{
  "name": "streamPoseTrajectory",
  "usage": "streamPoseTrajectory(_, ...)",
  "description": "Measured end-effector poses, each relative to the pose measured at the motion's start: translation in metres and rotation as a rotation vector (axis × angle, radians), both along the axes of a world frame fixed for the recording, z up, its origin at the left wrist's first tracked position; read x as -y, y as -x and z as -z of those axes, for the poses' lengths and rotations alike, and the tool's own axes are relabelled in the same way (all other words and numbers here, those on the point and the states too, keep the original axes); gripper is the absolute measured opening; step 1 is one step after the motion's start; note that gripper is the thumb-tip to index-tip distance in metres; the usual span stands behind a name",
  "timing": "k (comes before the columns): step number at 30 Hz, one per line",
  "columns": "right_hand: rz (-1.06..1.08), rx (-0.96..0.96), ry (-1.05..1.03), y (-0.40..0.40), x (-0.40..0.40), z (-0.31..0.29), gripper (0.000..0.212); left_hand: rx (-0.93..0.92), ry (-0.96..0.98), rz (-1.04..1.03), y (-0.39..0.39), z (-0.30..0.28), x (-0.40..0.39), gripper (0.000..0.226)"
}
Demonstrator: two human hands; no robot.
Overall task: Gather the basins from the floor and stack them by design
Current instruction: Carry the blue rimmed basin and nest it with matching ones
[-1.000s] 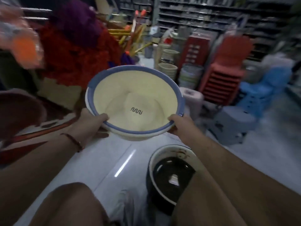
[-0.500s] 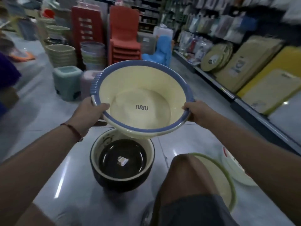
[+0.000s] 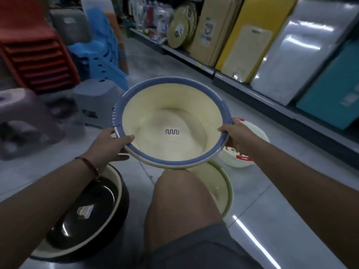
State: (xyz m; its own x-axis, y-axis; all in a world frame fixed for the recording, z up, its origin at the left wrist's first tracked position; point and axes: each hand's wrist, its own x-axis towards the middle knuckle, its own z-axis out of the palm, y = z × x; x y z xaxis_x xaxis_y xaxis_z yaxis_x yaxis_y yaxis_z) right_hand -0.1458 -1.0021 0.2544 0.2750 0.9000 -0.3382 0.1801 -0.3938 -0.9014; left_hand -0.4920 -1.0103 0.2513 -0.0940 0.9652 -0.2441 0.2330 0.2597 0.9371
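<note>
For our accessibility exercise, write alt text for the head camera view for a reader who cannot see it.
Two hands, left hand and right hand, grip opposite rims of a cream basin with a blue rim, held above a shop floor. Below lie a black basin, a green-rimmed basin and a white basin with red marks; stacked plastic stools stand behind.

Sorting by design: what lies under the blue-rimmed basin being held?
Under the blue-rimmed basin, a green-rimmed basin and a red-patterned white basin show partly; their insides are mostly covered.

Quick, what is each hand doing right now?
Left hand: grips the rim of the blue-rimmed basin.
Right hand: grips the same basin's rim on the other side.
</note>
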Motion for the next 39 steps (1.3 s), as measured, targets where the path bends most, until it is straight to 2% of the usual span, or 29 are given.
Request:
streamPoseTrajectory(5,0.052,0.007,0.028,-0.019,0.022,0.004,0.019,0.048,0.071,0.106,-0.015,0.017,-0.017,0.022)
streamPoseTrajectory(7,0.075,0.000,0.055,-0.020,0.026,0.003,0.022,0.077,0.098,0.114,-0.015,0.026,-0.022,0.020)
streamPoseTrajectory(10,0.134,0.061,0.151,-0.016,0.033,0.000,0.025,0.105,0.163,0.144,-0.018,0.046,-0.029,0.014)
streamPoseTrajectory(13,0.247,0.118,0.250,-0.014,0.039,0.011,0.025,0.072,0.257,0.200,-0.029,0.066,-0.034,0.019)
streamPoseTrajectory(18,0.342,0.098,0.395,-0.013,0.041,0.067,0.037,-0.188,0.380,0.381,-0.033,0.106,-0.029,0.028)
streamPoseTrajectory(22,0.369,0.062,0.514,-0.021,0.053,0.134,0.037,-0.445,0.442,0.511,-0.034,0.140,-0.030,0.037)
streamPoseTrajectory(25,0.355,0.118,0.572,-0.034,0.066,0.185,0.035,-0.606,0.485,0.584,-0.050,0.166,-0.028,0.048)
streamPoseTrajectory(27,0.349,0.179,0.576,-0.041,0.073,0.211,0.032,-0.639,0.496,0.608,-0.061,0.179,-0.029,0.050)
streamPoseTrajectory(30,0.355,0.170,0.535,-0.048,0.078,0.240,0.029,-0.589,0.521,0.547,-0.082,0.196,-0.041,0.037)
streamPoseTrajectory(35,0.364,0.165,0.524,-0.040,0.093,0.283,0.036,-0.724,0.628,0.519,-0.117,0.232,-0.064,0.029)
streamPoseTrajectory(37,0.389,0.159,0.502,-0.039,0.104,0.298,0.038,-0.756,0.629,0.460,-0.133,0.251,-0.069,0.035)
streamPoseTrajectory(39,0.468,0.139,0.493,-0.046,0.117,0.311,0.039,-0.808,0.569,0.465,-0.157,0.279,-0.079,0.052)
